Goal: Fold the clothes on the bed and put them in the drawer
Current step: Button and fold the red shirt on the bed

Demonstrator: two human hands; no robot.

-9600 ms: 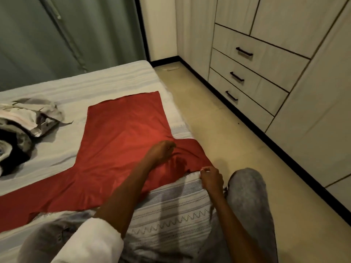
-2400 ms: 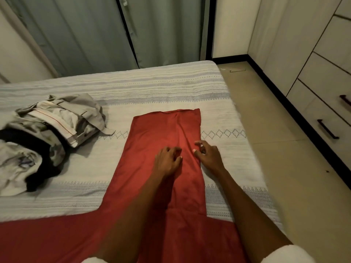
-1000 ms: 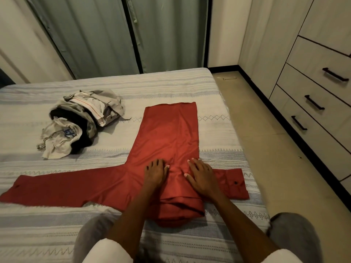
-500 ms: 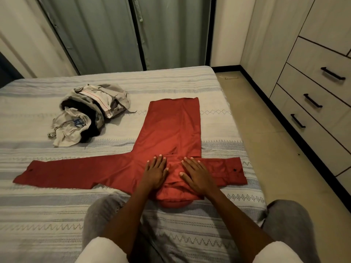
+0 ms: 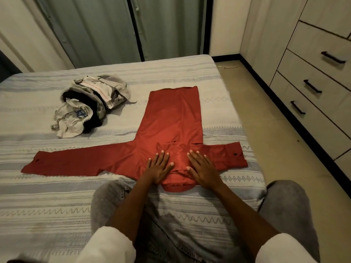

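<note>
A red long-sleeved shirt point(image 5: 171, 122) lies flat on the striped bed point(image 5: 57, 202), its right side folded inward, its left sleeve stretched far to the left and a cuff poking out to the right. My left hand point(image 5: 158, 168) and my right hand point(image 5: 202, 168) press flat on the shirt near its collar, fingers straight and spread. A crumpled pile of grey, white and black clothes point(image 5: 89, 105) sits further back on the left. Three shut drawers point(image 5: 311, 88) with black handles are in the wardrobe on the right.
My knees in grey trousers rest at the bed's near edge. A strip of beige floor point(image 5: 266, 133) runs between the bed and the wardrobe. Grey-green curtains point(image 5: 114, 29) hang behind the bed.
The view has pulled back, so the whole shirt shows. My hands slid from the shirt's middle down toward the collar and now lie a little further apart.
</note>
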